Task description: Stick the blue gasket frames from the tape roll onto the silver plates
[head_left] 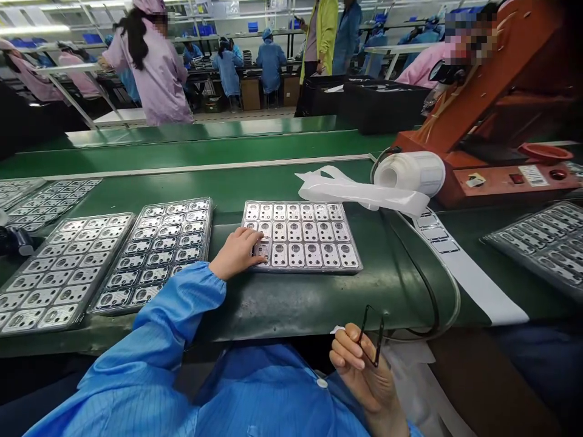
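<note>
My left hand [239,250] reaches to the left end of a clear tray [304,269] filled with rows of silver rectangular plates. Its thumb and fingers are on either side of a metal plate [263,249] in the near left corner, gripping it by the edges. Low in front of my body, my right hand [362,367] holds a thin black rectangular frame [373,334] upright between thumb and fingers. A small white scrap [337,329] shows by its fingertips. Both sleeves are blue.
More filled trays stand left, one dark-edged [155,255], one lighter [68,267]. Another tray [546,243] is at right. A white roll [410,173] with loose film, a white strip [460,267] bearing black frames, a cable and an orange machine [501,176] occupy the right. Co-workers are beyond.
</note>
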The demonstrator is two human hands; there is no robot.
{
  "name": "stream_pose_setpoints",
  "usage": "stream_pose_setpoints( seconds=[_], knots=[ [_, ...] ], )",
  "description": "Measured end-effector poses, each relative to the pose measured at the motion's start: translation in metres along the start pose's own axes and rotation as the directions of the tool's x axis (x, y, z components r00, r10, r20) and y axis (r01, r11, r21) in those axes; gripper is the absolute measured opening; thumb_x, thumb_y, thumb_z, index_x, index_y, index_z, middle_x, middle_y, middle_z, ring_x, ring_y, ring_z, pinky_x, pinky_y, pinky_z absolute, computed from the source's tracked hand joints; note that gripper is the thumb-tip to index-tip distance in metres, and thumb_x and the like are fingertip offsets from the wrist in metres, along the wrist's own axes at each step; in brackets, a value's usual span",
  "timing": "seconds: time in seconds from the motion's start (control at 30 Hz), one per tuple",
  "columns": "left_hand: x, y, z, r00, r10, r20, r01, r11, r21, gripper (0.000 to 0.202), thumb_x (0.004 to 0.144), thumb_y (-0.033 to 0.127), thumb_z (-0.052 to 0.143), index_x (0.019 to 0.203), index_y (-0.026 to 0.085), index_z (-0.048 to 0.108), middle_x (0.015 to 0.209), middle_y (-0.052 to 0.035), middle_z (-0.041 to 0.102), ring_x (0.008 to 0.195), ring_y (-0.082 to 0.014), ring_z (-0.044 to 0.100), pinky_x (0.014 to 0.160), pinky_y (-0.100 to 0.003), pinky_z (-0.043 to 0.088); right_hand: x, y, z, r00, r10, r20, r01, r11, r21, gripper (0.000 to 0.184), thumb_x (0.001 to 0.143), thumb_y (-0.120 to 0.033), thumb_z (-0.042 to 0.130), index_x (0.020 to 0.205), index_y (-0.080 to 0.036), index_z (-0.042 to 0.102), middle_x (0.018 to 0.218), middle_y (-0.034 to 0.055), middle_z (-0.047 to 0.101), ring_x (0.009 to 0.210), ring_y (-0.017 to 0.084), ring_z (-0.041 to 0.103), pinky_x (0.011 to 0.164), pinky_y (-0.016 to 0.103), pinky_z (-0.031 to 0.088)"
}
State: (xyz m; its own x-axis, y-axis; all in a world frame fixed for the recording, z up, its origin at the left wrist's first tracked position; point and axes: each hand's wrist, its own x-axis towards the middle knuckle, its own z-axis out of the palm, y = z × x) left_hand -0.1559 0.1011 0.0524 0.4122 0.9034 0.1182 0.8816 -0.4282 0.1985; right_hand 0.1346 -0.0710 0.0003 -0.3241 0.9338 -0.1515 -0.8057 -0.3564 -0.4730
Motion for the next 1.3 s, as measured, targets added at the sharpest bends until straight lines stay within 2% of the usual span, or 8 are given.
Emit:
stream_pose_setpoints(
  seconds=[0.13, 0.2, 0.3, 0.4, 0.53, 0.63, 0.8, 1.3],
  knots=[
    [-0.014, 0.017, 0.004, 0.994, -0.046, -0.103, 0.021, 0.972, -0.236, 0.035, 0.086, 0.026, 0.063, 0.121, 0.019, 0.057, 0.102, -0.0068, 0.067, 0.097, -0.0223, 0.062, 0.090, -0.037, 0.048, 0.002, -0.004, 0.004, 0.985, -0.170, -0.008, 0.160, 0.939, -0.304, 0.024, 0.075, -0.043, 0.083, 0.073, -0.023, 0.070, 0.058, -0.0046, 0.050, 0.051, 0.007, 0.044, 0.061, 0.027, 0.051],
    [-0.023, 0.035, 0.007, 0.979, -0.139, -0.151, 0.052, 0.880, -0.472, 0.032, 0.088, 0.027, 0.059, 0.120, 0.021, 0.058, 0.091, -0.0022, 0.063, 0.083, -0.0161, 0.060, 0.081, -0.031, 0.049, 0.003, -0.006, 0.004, 0.953, -0.302, -0.038, 0.250, 0.849, -0.465, 0.022, 0.075, -0.040, 0.082, 0.071, -0.022, 0.070, 0.060, -0.0012, 0.058, 0.056, 0.011, 0.054, 0.061, 0.028, 0.052],
    [-0.036, 0.072, 0.016, 0.956, -0.285, -0.064, 0.105, 0.538, -0.837, 0.044, 0.083, 0.033, 0.065, 0.124, 0.021, 0.054, 0.090, -0.0013, 0.062, 0.079, -0.0131, 0.060, 0.074, -0.026, 0.050, 0.009, -0.008, 0.006, 0.886, -0.443, -0.136, 0.275, 0.740, -0.614, 0.018, 0.074, -0.037, 0.083, 0.076, -0.022, 0.073, 0.066, 0.0008, 0.066, 0.058, 0.012, 0.059, 0.058, 0.026, 0.052],
    [-0.043, 0.109, 0.030, 0.939, -0.309, 0.152, 0.205, 0.149, -0.967, 0.044, 0.078, 0.041, 0.071, 0.113, 0.017, 0.057, 0.093, -0.0036, 0.065, 0.075, -0.0113, 0.059, 0.063, -0.022, 0.046, 0.015, -0.005, 0.007, 0.821, -0.519, -0.236, 0.254, 0.704, -0.663, 0.021, 0.072, -0.039, 0.084, 0.079, -0.022, 0.073, 0.067, -0.0008, 0.067, 0.057, 0.011, 0.060, 0.058, 0.024, 0.052],
    [-0.046, 0.139, 0.049, 0.900, -0.208, 0.383, 0.369, -0.106, -0.923, 0.050, 0.073, 0.050, 0.076, 0.103, 0.016, 0.055, 0.074, 0.0017, 0.062, 0.052, -0.0045, 0.044, 0.049, -0.019, 0.033, 0.017, 0.004, 0.002, 0.777, -0.571, -0.264, 0.202, 0.624, -0.755, 0.021, 0.074, -0.039, 0.082, 0.084, -0.022, 0.073, 0.067, -0.0012, 0.068, 0.061, 0.012, 0.063, 0.061, 0.024, 0.053],
    [-0.047, 0.146, 0.059, 0.880, -0.154, 0.448, 0.430, -0.141, -0.892, 0.054, 0.073, 0.054, 0.074, 0.106, 0.016, 0.056, 0.066, 0.0047, 0.058, 0.048, -0.0037, 0.042, 0.048, -0.019, 0.033, 0.013, 0.010, -0.002, 0.769, -0.585, -0.259, 0.139, 0.548, -0.825, 0.021, 0.077, -0.039, 0.080, 0.086, -0.021, 0.073, 0.071, 0.0002, 0.069, 0.064, 0.014, 0.065, 0.062, 0.027, 0.055],
    [-0.048, 0.147, 0.066, 0.890, -0.183, 0.418, 0.405, -0.107, -0.908, 0.045, 0.086, 0.052, 0.062, 0.111, 0.015, 0.061, 0.079, 0.0010, 0.059, 0.053, -0.0041, 0.047, 0.049, -0.018, 0.040, 0.008, 0.013, -0.003, 0.765, -0.595, -0.249, 0.072, 0.462, -0.884, 0.022, 0.078, -0.040, 0.078, 0.086, -0.021, 0.073, 0.070, 0.0004, 0.068, 0.063, 0.015, 0.065, 0.060, 0.027, 0.055],
    [-0.048, 0.151, 0.068, 0.894, -0.121, 0.431, 0.423, -0.081, -0.902, 0.034, 0.095, 0.038, 0.052, 0.119, 0.014, 0.059, 0.083, -0.0026, 0.061, 0.058, -0.0087, 0.056, 0.046, -0.018, 0.052, 0.004, 0.012, 0.001, 0.768, -0.599, -0.228, 0.017, 0.374, -0.927, 0.018, 0.080, -0.038, 0.076, 0.085, -0.021, 0.073, 0.072, 0.0003, 0.069, 0.062, 0.013, 0.063, 0.057, 0.026, 0.053]
  ],
)
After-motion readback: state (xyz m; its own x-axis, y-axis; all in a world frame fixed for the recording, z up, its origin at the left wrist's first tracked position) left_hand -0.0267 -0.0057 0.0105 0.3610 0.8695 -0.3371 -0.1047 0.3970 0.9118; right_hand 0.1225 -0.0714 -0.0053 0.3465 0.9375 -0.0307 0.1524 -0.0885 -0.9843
